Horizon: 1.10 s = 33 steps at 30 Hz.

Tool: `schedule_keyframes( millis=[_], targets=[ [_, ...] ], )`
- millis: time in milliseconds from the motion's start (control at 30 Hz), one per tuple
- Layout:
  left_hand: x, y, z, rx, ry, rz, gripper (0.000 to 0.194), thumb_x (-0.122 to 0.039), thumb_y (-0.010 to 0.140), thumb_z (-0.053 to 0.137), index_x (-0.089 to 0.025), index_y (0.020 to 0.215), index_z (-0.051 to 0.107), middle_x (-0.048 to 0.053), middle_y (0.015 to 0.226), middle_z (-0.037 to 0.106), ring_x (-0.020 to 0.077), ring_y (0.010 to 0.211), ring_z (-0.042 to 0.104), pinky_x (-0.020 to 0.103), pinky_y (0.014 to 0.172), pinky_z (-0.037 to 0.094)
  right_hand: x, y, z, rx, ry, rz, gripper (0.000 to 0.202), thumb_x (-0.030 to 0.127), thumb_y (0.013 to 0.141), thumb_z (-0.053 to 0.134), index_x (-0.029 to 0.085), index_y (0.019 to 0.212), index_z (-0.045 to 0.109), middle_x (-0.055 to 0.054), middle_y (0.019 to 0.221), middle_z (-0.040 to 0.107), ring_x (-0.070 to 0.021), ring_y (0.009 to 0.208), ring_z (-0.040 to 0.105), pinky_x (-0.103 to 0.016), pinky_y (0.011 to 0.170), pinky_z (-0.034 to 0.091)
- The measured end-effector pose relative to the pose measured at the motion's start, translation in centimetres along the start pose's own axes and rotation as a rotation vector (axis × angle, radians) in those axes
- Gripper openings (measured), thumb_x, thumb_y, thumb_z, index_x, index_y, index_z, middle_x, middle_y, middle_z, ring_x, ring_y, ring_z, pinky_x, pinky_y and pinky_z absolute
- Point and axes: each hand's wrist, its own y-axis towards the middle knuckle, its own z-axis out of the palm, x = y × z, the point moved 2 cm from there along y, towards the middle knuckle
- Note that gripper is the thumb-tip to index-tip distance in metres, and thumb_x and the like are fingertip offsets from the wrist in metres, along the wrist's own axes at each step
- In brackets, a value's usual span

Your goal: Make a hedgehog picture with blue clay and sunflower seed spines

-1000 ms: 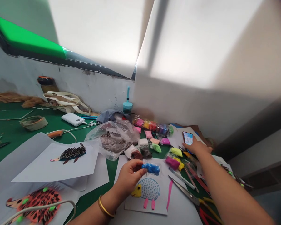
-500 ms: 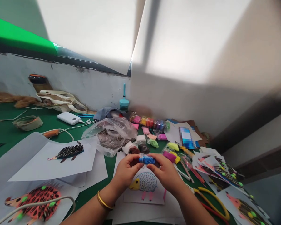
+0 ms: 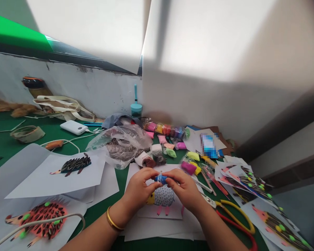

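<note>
Between the fingertips of both hands is a small clear packet of blue modelling clay [image 3: 161, 179]. My left hand [image 3: 141, 186] pinches its left end, and my right hand [image 3: 181, 186] grips the right end. Just below them lies a sheet with a drawn sheep-like animal [image 3: 164, 197], which has a yellow head, a scaly outlined body and pink legs. My hands cover part of that sheet. Beyond them sit more wrapped clay packets, such as a magenta one [image 3: 188, 167] and a brown one [image 3: 148, 161].
Scissors [image 3: 235, 216] with red and yellow handles lie beside my right forearm. A plastic bag of sunflower seeds [image 3: 120, 148] stands behind my hands. Seed hedgehog pictures lie left [image 3: 42, 221] and right [image 3: 274, 226]. A white power bank [image 3: 73, 127] and cable rest at the back left.
The blue clay packet has been turned and squeezed between my fingers, and looks more bunched together. The camera view has shifted slightly, and more of the scissors shows.
</note>
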Motion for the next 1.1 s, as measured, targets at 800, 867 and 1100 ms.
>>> schedule_keyframes(
  millis=[800,867,1100],
  targets=[
    [0.4,-0.1,1.0,0.005,-0.101,-0.133,0.026,-0.028,0.073,0.075,-0.023,0.099,0.075,0.003,0.095,0.075,0.0184,0.08,0.064,0.03,0.075,0.051,-0.7,0.4,0.3,-0.23,0.376,0.301,0.038,0.054,0.071,0.076,0.018,0.073,0.064,0.0,0.059,0.064,-0.0161,0.055,0.061,-0.029,0.053,0.05],
    [0.2,0.0,1.1,0.019,-0.113,-0.15,0.024,-0.029,0.074,0.074,-0.022,0.096,0.075,0.003,0.091,0.075,0.0177,0.077,0.064,0.029,0.073,0.05,-0.7,0.3,0.4,-0.215,0.373,0.295,0.039,0.056,0.072,0.075,0.018,0.073,0.064,-0.001,0.06,0.064,-0.0163,0.055,0.062,-0.029,0.052,0.05],
    [0.6,0.3,0.4,-0.077,-0.109,-0.179,0.019,-0.035,0.076,0.071,-0.019,0.086,0.073,0.003,0.081,0.072,0.0174,0.072,0.064,0.028,0.067,0.05,-0.9,0.5,0.0,-0.162,0.315,0.297,0.038,0.052,0.076,0.071,0.019,0.094,0.07,-0.005,0.079,0.072,-0.0191,0.064,0.067,-0.034,0.06,0.055]
  ],
)
